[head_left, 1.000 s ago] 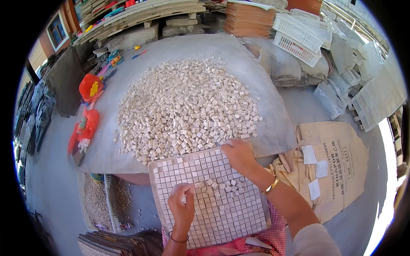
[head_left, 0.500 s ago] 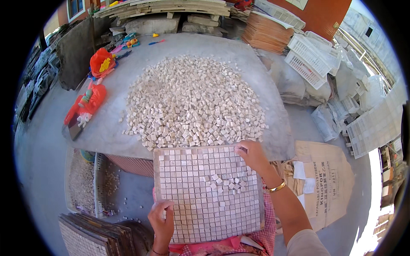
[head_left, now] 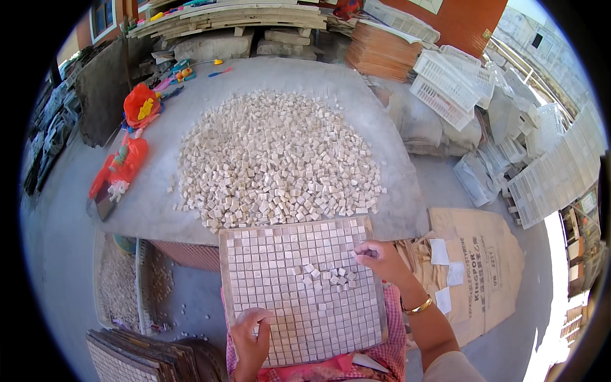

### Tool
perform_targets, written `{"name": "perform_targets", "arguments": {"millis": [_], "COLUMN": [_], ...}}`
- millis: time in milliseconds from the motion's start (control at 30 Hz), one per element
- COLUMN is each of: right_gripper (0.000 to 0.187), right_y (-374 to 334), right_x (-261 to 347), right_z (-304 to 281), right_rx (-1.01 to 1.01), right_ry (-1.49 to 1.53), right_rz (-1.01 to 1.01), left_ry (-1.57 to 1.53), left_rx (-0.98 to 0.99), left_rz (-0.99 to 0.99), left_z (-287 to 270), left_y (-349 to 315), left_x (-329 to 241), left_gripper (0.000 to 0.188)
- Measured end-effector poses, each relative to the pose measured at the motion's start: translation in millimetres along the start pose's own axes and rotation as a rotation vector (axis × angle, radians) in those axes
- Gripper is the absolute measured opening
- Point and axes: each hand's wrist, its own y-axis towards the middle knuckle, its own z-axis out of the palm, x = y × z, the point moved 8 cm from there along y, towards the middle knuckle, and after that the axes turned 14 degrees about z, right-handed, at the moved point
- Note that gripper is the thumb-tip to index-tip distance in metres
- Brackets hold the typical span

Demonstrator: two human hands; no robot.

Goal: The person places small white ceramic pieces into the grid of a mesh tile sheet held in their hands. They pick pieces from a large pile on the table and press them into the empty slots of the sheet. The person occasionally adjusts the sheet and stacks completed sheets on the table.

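A square tray (head_left: 224, 274) filled with rows of small pale stone tiles rests at my lap. Several loose stone cubes (head_left: 331, 278) lie on top of those rows, right of the middle. My left hand (head_left: 251, 336) lies over the tray's lower left edge, fingers bent, thumb and forefinger apart with nothing visible between them. Over the tray's upper right part, my right hand (head_left: 380, 260) is closed in a pinch; whatever is between its fingertips is too small to make out. A wide heap of pale stone cubes (head_left: 280, 159) covers the table beyond the tray.
The grey table (head_left: 394, 184) bears red bags (head_left: 130, 159) and toys at its left. Below left are a white crate (head_left: 145, 286) of stone bits and stacked filled trays (head_left: 137, 356). Brown sacking (head_left: 490, 274) lies at right, with white crates (head_left: 445, 89) beyond.
My right hand has come down from the tray's top edge to inside its upper right part. The left forefinger and thumb have spread slightly. The whole view has shifted a little.
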Motion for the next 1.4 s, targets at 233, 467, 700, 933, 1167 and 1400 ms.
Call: {"name": "perform_targets", "arguments": {"millis": [233,467,700,933,1167,1400], "right_gripper": [0.020,0.017,0.012,0.011,0.010,0.008], "right_y": [2.4,2.1,1.7,26.3,30.7,19.2], "right_x": [-21.6,-32.2,35.5,35.6,37.6,38.4], "right_z": [10.0,11.8,-5.2,9.4,10.9,10.6], "right_rx": [0.438,0.225,-0.287,-0.302,-0.198,-0.270], "right_ry": [0.949,0.698,-0.202,-0.499,-0.479,-0.422], "right_rz": [0.181,0.201,-0.262,-0.295,-0.297,-0.486], "left_ry": [-0.045,-0.136,-0.107,-0.152,-0.147,-0.144], "left_rx": [0.065,0.123,0.158,0.142,0.140,0.139], "left_rz": [-0.090,-0.066,-0.057,-0.157,-0.179,-0.194], "left_z": [12.0,40.4,44.2,41.4,40.0,41.5], "left_y": [-18.6,-13.7,-19.9,-25.4,-27.1,-27.8], "left_x": [9.3,-8.0,-2.7,9.0,18.2,21.3], "left_gripper": [0.008,0.008,0.008,0.008,0.009,0.008]}}
